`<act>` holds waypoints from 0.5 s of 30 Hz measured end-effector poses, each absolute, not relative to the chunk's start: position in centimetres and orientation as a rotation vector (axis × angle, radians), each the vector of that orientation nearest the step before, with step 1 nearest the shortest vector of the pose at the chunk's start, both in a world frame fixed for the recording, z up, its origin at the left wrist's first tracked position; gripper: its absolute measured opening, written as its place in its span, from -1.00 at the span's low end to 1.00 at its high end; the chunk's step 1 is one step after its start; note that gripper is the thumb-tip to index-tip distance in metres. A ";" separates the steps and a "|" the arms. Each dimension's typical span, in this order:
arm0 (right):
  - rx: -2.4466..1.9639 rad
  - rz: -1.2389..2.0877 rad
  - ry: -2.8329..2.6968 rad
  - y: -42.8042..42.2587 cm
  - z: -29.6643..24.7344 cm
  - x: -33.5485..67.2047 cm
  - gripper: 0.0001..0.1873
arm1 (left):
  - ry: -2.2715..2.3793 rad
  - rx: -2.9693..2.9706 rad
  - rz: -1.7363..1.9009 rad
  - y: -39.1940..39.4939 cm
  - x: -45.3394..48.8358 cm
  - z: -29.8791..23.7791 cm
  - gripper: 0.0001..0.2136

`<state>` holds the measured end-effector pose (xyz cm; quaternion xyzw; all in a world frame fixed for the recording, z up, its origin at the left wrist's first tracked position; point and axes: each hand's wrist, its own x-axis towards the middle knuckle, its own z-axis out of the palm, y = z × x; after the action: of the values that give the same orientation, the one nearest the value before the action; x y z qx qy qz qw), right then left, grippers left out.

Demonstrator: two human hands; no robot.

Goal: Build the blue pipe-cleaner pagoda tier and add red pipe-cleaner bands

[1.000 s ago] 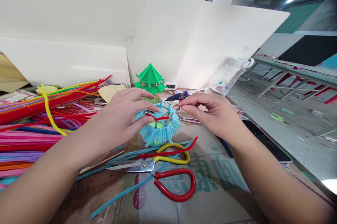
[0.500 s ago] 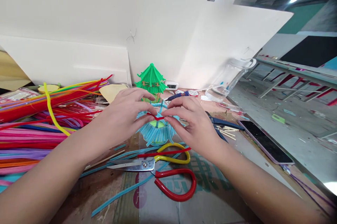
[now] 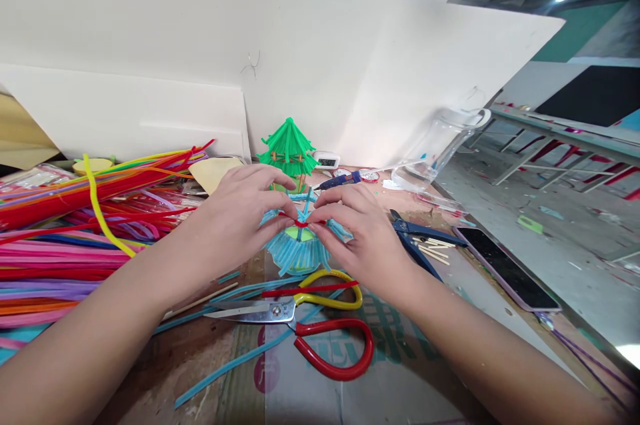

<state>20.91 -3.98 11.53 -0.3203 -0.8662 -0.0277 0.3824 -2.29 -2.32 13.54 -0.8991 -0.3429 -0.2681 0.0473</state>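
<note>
Between the fingertips of both hands runs a short red pipe cleaner (image 3: 301, 223). My left hand (image 3: 245, 208) pinches its left part, and my right hand (image 3: 357, 232) pinches it from the right, the fingertips close together. Just behind and below it is a light-blue pipe-cleaner structure (image 3: 299, 255) with a fanned skirt and an upright post; the hands partly cover it. A green pipe-cleaner pavilion with a tiered roof (image 3: 289, 145) stands behind. In front lie scissors (image 3: 280, 312) with one yellow and one red handle, a red pipe cleaner across the yellow loop.
Bundles of coloured pipe cleaners (image 3: 55, 258) fill the left side. Blue-handled pliers (image 3: 417, 238), small wooden sticks (image 3: 434, 252) and a phone (image 3: 507, 268) lie at right. A clear jug (image 3: 430, 148) stands near a white board (image 3: 310, 45). Loose blue pipe cleaners (image 3: 225, 372) lie in front.
My right hand has shifted slightly left along the red pipe cleaner, bringing its fingertips nearer my left ones. The view has moved a little.
</note>
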 end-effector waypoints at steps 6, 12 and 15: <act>-0.823 -0.107 -2.196 -4.0 11.3 20.8 -0.91 | -1.017 -2.746 -0.829 -2.2 -2.3 13.3 -0.84; -0.806 -0.160 -2.205 -4.1 11.2 20.8 -0.89 | -1.046 -2.744 -0.820 -2.1 -2.3 13.3 -0.87; -0.804 -0.103 -2.174 -4.3 12.1 21.2 -0.84 | -1.058 -2.763 -0.835 -2.3 -2.3 13.4 -0.84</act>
<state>21.19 -4.29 12.08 -0.3176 -0.8590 -0.0408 0.3995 -2.30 -2.28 13.40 -0.8982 -0.3441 -0.2714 0.0336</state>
